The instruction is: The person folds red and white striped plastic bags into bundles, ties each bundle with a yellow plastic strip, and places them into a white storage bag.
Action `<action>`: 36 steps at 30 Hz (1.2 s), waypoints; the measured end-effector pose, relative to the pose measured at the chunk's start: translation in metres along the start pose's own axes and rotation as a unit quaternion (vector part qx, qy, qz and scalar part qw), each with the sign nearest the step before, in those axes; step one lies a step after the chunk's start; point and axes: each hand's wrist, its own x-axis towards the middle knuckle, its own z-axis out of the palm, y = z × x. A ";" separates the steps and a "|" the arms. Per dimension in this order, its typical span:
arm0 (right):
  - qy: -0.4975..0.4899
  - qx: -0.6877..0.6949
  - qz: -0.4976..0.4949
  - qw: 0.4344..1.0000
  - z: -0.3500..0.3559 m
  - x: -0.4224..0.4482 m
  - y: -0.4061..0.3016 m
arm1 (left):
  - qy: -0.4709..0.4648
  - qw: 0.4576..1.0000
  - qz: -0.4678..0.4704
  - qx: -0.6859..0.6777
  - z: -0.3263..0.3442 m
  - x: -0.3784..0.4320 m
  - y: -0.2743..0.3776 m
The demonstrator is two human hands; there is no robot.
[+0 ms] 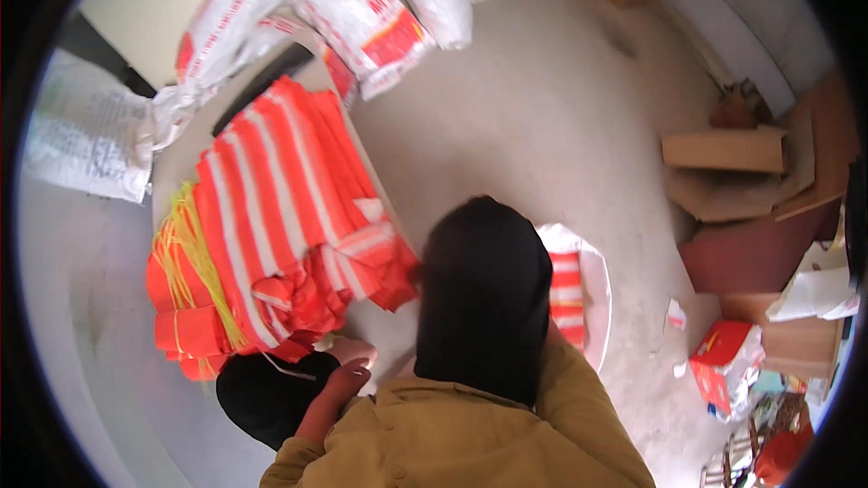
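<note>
My left hand [348, 379] rests beside my black-clad left knee [271, 390]; its fingers are bent, and whether they hold anything is unclear. A pinkish item [356, 350] lies just beyond it. A pale thin strip [288, 369] crosses that knee. My right hand is out of view behind my raised right knee [485, 298], its arm reaching down towards a white sack [597, 298] with red-and-white striped cloth [566, 278] inside. Before me lies a stack of red-and-white striped cloth [264, 190], crumpled at its near end. Yellow ties [193, 251] hang alongside it.
Red folded bundles [190, 332] bound with yellow ties sit left of the stack. Printed white sacks [359, 20] lie beyond it, with another white sack [95, 129] at far left. A cardboard box [722, 149] and a red carton [725, 359] are on the right.
</note>
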 end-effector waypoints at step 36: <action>0.134 0.200 0.235 0.942 -0.055 -0.024 -0.023 | 0.036 0.969 0.149 -0.194 -0.008 -0.003 -0.014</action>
